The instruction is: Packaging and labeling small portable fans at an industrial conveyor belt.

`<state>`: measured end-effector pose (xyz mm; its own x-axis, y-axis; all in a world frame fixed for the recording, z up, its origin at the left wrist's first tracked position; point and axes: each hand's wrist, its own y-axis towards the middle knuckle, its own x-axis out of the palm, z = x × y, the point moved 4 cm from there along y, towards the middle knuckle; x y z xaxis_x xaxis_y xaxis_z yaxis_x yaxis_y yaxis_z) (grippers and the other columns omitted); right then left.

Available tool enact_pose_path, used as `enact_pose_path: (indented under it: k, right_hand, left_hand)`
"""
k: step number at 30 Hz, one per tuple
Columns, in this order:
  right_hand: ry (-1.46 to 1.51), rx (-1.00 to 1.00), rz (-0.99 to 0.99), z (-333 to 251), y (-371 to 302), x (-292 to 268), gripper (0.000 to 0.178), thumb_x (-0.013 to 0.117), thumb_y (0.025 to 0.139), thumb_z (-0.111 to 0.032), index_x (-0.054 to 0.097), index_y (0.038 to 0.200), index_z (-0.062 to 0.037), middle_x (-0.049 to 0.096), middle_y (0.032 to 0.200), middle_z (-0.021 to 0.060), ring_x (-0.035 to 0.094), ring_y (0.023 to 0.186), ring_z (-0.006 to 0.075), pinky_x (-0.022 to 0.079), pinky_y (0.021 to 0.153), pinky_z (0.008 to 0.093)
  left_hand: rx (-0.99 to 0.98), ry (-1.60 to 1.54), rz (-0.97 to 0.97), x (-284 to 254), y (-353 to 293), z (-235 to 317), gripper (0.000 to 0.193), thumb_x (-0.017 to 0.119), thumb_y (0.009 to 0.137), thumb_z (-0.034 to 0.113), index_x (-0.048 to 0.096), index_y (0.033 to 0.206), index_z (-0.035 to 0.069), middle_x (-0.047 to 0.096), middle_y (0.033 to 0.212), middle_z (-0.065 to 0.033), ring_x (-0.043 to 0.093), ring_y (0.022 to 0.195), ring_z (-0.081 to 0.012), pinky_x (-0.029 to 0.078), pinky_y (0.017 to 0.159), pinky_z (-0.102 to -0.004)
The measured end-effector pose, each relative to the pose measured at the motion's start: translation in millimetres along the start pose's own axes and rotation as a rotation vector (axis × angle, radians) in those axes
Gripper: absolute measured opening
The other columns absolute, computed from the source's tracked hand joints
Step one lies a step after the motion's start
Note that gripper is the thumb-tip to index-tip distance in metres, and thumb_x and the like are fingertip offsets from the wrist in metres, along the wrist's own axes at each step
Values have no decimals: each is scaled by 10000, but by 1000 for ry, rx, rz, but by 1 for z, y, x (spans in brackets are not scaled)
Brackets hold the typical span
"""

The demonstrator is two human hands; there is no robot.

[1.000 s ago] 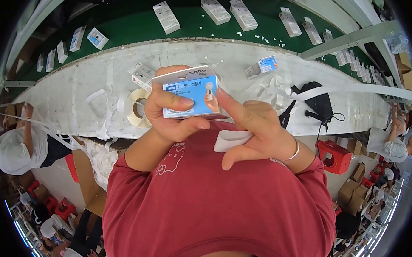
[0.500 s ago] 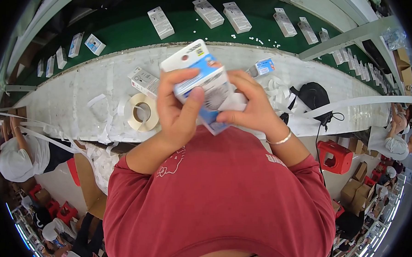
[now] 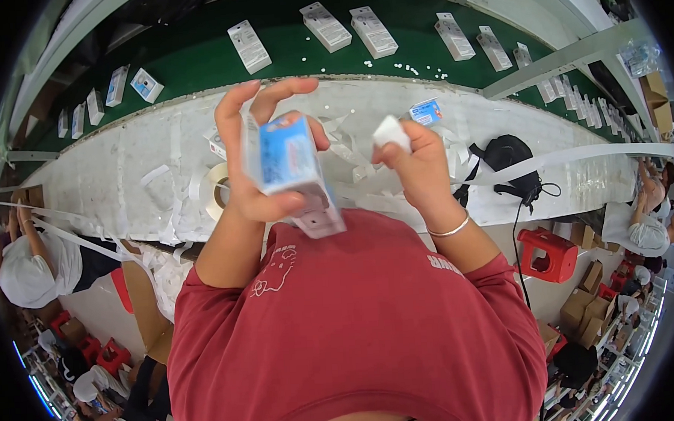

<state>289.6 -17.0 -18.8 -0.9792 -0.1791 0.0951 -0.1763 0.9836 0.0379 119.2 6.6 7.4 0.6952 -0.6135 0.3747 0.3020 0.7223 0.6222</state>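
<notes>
My left hand [image 3: 246,165] grips a blue and white carton [image 3: 291,158], tilted in front of my chest and somewhat blurred. Its thumb presses the near side, while two fingers stretch out past the far side. To the right, my right hand [image 3: 424,165] pinches a small folded white piece [image 3: 391,134], apart from the carton; whether it is paper or cloth I cannot tell. Behind my left wrist a roll of cream tape [image 3: 210,193] lies partly hidden. Another blue and white carton [image 3: 426,112] rests on the table beyond my right hand.
A green conveyor belt [image 3: 195,55] with several spaced cartons [image 3: 249,46] runs along the table's far side. Loose white strips [image 3: 341,139] and a black pouch [image 3: 509,158] with a cord lie on the white table [image 3: 577,192]. A red stool [image 3: 547,254] stands right; other people work on both sides.
My hands have parted: the left has moved left with the carton and turned it, and the right has drawn away rightward with the white piece.
</notes>
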Motion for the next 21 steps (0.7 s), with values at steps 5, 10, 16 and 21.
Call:
enact_pose_path:
  k: [5,10,16,21]
  right_hand:
    - [-15,-85,113,-15,4,-4,277,483,935,-264,562,832,-19,555,666,23,455,593,72,366,552,179]
    - [-144,-134,144,-31,5,14,387,354,995,-307,523,767,-44,535,644,17,428,571,63,338,536,172]
    - [-182,-106,61,-32,0,16,325,402,980,-261,540,796,-31,552,685,34,473,612,84,371,580,177]
    - [-32,-133,60,-48,5,19,104,559,868,-118,592,858,-20,558,739,23,501,695,103,402,658,209]
  left_hand:
    - [-303,-65,144,14,4,1,707,716,721,221,307,1283,91,580,1014,-220,577,722,-194,461,607,-262]
    - [-585,-92,246,19,5,-7,389,602,819,145,440,1165,69,630,808,-140,549,621,-138,420,540,-213]
    - [-562,366,124,17,9,2,102,535,854,81,587,924,30,624,696,-65,505,542,-86,377,484,-187]
    - [-474,429,112,15,9,6,120,534,850,70,617,790,8,610,673,-44,489,526,-79,367,472,-190]
